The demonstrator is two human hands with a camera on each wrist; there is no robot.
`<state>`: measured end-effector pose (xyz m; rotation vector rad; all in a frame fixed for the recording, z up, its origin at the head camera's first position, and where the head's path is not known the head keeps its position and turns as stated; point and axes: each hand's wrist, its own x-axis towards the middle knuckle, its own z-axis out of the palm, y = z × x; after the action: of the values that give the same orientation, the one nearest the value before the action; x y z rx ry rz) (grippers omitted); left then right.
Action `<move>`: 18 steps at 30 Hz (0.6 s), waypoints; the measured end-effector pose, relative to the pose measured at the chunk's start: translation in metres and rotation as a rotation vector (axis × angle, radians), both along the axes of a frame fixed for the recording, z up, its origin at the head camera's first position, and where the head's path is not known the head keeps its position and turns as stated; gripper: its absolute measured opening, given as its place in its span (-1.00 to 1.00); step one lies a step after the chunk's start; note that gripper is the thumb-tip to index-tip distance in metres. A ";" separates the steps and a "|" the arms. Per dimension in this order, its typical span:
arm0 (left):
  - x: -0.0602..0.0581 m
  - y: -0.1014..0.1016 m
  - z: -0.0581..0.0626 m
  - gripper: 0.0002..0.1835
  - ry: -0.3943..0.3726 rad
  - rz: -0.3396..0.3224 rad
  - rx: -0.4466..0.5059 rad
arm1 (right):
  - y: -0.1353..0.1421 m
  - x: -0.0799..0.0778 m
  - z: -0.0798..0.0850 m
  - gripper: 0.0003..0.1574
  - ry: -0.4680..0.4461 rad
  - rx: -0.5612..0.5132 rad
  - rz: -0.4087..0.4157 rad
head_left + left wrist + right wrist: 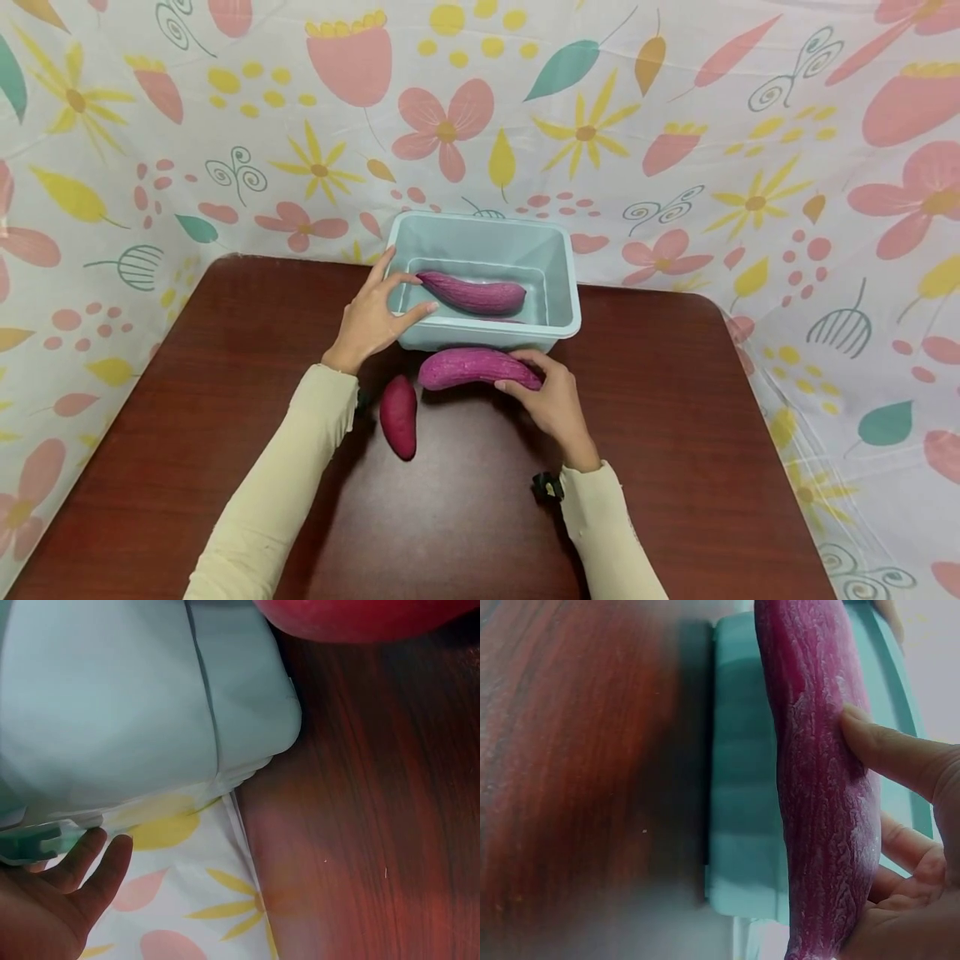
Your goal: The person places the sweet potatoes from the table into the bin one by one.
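Observation:
My right hand [551, 400] pinches a long, curved purple eggplant [465, 367] by its right end, thumb on the near side. The eggplant is held just in front of a light blue plastic bin [480, 337]; its streaked skin fills the right wrist view. Inside the bin lies a similar eggplant [476, 293], and a purple sliver of another thing shows behind the front wall. My left hand [367, 321] rests at the bin's left front corner with fingers spread, its index fingertip close to that eggplant's tip. A dark red sweet potato [398, 418] lies below the left hand.
The bin stands at the back of a dark brown wooden table [450, 517]. Close behind it hangs a white cloth [480, 117] printed with flowers and leaves. A small black device [547, 487] sits at the right wrist.

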<state>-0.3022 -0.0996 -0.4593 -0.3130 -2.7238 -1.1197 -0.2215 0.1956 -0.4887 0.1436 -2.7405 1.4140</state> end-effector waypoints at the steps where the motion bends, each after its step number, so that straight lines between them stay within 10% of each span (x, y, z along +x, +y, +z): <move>1: 0.000 0.000 0.001 -0.48 -0.001 0.000 0.002 | 0.000 0.000 0.003 -0.50 0.000 0.001 -0.001; 18: -0.003 -0.001 -0.002 -0.48 0.015 -0.009 0.018 | -0.001 0.009 0.028 -0.46 0.068 -0.016 -0.009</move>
<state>-0.3048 -0.1001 -0.4608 -0.3294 -2.7007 -1.1387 -0.2128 0.1947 -0.4609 0.1759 -2.6716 1.4013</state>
